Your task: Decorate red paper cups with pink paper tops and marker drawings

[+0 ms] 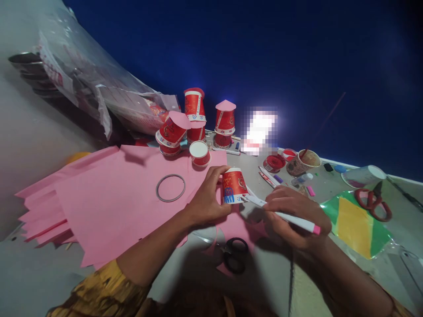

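My left hand (209,196) is closed round a red paper cup (234,181), which stands upside down with its white rim below. Blue marks show on the cup's lower left side. In my right hand (294,215) is a white marker (294,221) with a pink end, its tip at the cup's rim. Below the cup, black-handled scissors (235,255) lie on pink paper scraps. Left of my left hand, a grey ring (171,188) rests on large pink paper sheets (109,202).
Several stacked red cups (194,105) with pink tops stand at the back, near a plastic bag (128,101). Rightward are a white-lidded cup (199,150), a red tape roll (274,163), a patterned cup (304,163), red-handled scissors (373,204) and a green-yellow packet (355,224).
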Demonstrator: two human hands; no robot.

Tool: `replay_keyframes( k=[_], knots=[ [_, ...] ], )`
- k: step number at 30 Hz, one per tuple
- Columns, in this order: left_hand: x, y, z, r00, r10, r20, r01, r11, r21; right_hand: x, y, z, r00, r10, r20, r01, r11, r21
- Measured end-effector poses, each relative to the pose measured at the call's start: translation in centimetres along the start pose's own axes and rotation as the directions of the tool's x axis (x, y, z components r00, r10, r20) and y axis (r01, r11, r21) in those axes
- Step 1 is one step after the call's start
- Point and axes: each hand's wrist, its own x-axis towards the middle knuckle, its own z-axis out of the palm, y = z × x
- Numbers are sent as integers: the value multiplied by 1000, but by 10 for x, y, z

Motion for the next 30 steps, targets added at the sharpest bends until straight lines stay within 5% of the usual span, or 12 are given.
replay_keyframes(
  k=[11, 30],
  knots=[
    [1, -5, 1, 1000, 9, 1, -9, 999, -30, -12, 6, 2, 972, 177, -157, -178, 984, 9],
    [0, -3, 1, 999, 39, 3, -39, 999, 9, -4, 3, 3, 994, 105, -10, -104, 993, 56]
  ],
)
